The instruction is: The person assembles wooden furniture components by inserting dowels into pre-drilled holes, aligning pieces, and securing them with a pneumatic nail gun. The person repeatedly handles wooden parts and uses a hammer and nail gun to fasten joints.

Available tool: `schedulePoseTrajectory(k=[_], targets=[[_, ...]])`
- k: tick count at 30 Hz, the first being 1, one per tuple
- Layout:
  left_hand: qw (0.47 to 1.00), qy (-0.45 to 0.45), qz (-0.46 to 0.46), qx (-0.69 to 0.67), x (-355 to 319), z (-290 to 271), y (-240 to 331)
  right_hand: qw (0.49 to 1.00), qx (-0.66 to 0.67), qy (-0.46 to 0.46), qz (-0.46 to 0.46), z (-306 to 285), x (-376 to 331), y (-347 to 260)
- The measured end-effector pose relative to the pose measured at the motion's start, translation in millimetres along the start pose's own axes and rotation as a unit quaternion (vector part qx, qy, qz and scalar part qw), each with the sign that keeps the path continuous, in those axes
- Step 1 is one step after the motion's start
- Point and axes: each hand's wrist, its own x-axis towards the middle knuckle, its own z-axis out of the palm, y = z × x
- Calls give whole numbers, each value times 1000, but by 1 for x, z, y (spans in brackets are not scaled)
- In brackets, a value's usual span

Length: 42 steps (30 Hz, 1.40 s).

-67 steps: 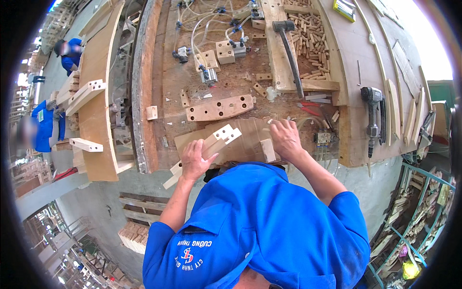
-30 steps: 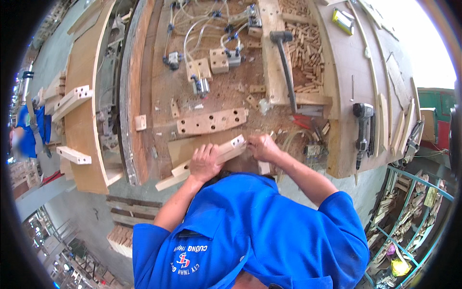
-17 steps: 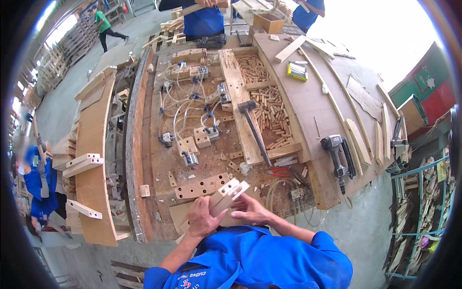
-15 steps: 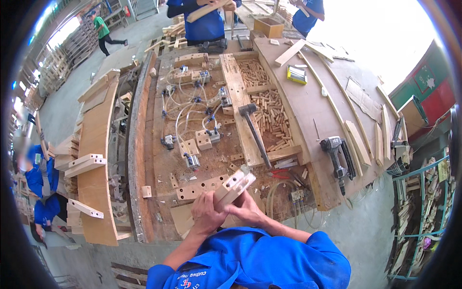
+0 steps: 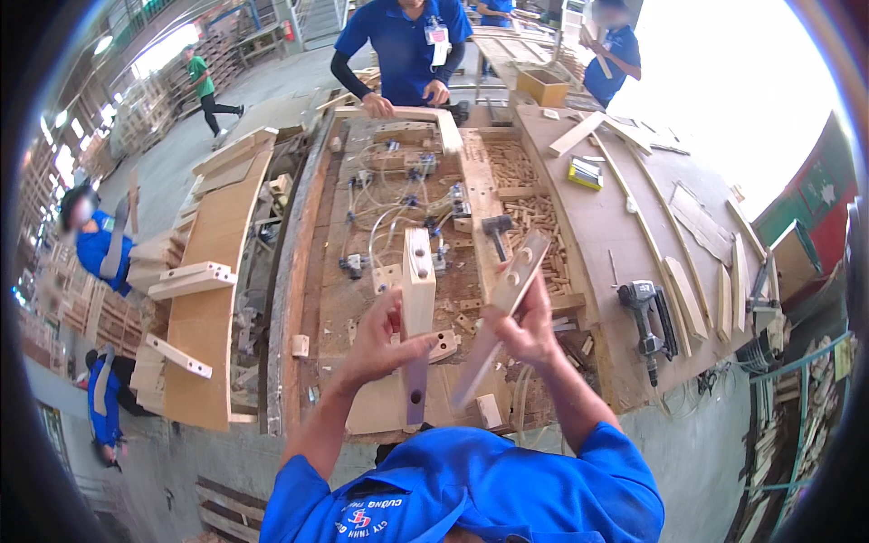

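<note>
My left hand (image 5: 385,342) grips a pale wooden bar (image 5: 418,294) that stands on end, with dark holes at its top and lower end. In my right hand (image 5: 529,333) is a second wooden bar (image 5: 501,312), tilted and blurred at its lower end. Round marks show near its top; whether they are holes or dowel ends I cannot tell. The two bars are apart, held above the workbench. Beyond them, a dark-headed mallet (image 5: 496,226) lies partly hidden behind the right bar. Clear air hoses (image 5: 385,217) with small clamps spread over the bench behind the left bar.
Wooden dowels (image 5: 534,213) fill a trough on the bench. To the right lie a nail gun (image 5: 644,317), a yellow box (image 5: 586,172) and loose wood strips (image 5: 685,297). Drilled bars (image 5: 192,282) rest on a left-hand board. Across the bench, a co-worker (image 5: 403,50) handles an angled wooden piece (image 5: 450,133).
My hands have moved apart, each now carrying one bar; before, they held the bars together. The co-worker has lowered a wooden piece onto the far end of the bench. My view has shifted.
</note>
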Motion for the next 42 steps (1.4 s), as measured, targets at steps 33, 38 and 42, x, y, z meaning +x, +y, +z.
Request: schedulePoseTrajectory(k=[33,38,42], targets=[[905,-3,81,418,-30,5,119,870,-448,-206,-31,5,21,-135],[890,-25,80,449,-32,15,126,856,-460,-234,-16,8,18,-141],[885,-19,93,456,-29,18,116,852,-469,-231,-15,9,19,-139]])
